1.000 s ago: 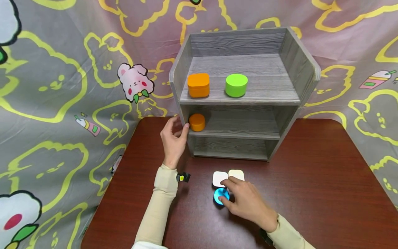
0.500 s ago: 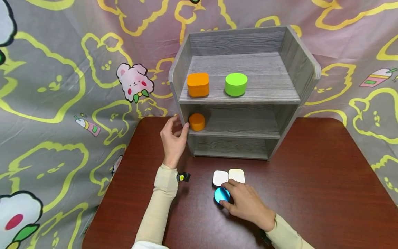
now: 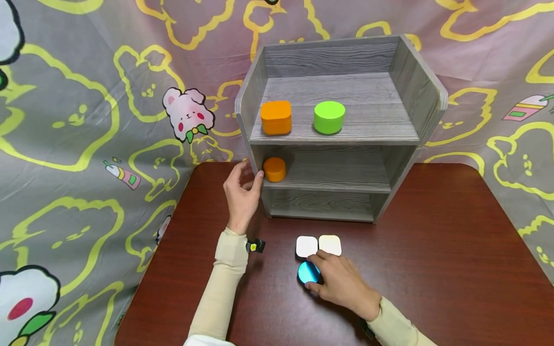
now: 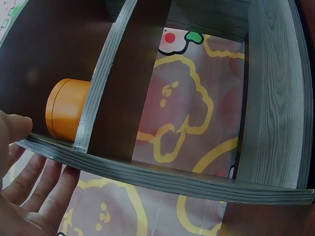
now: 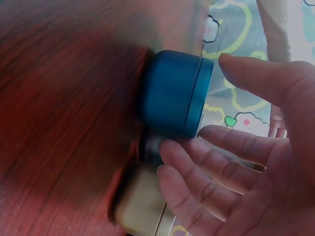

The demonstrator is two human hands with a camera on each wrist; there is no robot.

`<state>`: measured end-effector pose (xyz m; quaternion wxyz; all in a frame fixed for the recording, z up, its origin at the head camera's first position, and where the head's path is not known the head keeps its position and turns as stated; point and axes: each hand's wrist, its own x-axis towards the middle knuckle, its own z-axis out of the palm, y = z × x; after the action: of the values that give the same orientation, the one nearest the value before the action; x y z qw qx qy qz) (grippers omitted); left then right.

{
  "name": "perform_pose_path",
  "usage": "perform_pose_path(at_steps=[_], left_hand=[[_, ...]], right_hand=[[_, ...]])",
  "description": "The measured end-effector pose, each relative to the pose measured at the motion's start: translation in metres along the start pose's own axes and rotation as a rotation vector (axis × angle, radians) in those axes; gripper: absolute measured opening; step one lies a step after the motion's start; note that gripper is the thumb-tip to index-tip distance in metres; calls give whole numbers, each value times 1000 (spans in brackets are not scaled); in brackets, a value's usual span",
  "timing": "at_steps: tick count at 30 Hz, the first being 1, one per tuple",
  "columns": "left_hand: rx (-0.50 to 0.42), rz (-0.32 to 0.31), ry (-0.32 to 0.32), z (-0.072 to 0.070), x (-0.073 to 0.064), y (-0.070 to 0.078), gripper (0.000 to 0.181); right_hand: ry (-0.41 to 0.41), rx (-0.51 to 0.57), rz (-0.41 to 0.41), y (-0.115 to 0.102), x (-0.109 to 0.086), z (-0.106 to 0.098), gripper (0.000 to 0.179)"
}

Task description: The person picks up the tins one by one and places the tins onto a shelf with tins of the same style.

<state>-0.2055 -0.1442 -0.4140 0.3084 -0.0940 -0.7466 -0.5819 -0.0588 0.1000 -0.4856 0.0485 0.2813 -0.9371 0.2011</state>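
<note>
On the table, a small round blue tin (image 3: 308,272) with a lid stands upright. My right hand (image 3: 342,278) spans it from the right, thumb on the near side and fingers on the far side. In the right wrist view a narrow gap shows between the thumb (image 5: 246,73) and the blue lid, while the index fingertip is right at the rim. My left hand (image 3: 243,197) holds the left side panel of the grey wooden shelf (image 3: 333,186), thumb on its inner side and fingers outside. Close to that thumb sits a round orange tin (image 3: 274,169) on the middle level.
A white square tin (image 3: 307,247) and a cream square tin (image 3: 330,244) stand side by side just behind the blue one. The shelf's upper level bears an orange square tin (image 3: 276,117) and a green round tin (image 3: 329,117). A patterned cloth (image 3: 86,144) hangs around the table.
My right hand has moved slightly nearer the blue tin, its thumb shifting from over the lid to the near edge and its fingers to the far edge. The left hand has stayed put.
</note>
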Motion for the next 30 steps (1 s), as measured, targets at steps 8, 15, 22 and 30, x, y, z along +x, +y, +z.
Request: perform_pose_path(at_steps=[8, 15, 22, 30], left_hand=[[-1, 8, -1, 0, -1, -2, 34], [-8, 10, 6, 0, -1, -1, 33], [-16, 6, 11, 0, 0, 0, 35], [-12, 15, 17, 1, 0, 0, 35]], right_hand=[[-7, -22, -13, 0, -1, 4, 50], [-20, -34, -6, 0, -1, 6, 53], [-47, -30, 13, 0, -1, 6, 54], [-69, -3, 36, 0, 0, 6, 55]])
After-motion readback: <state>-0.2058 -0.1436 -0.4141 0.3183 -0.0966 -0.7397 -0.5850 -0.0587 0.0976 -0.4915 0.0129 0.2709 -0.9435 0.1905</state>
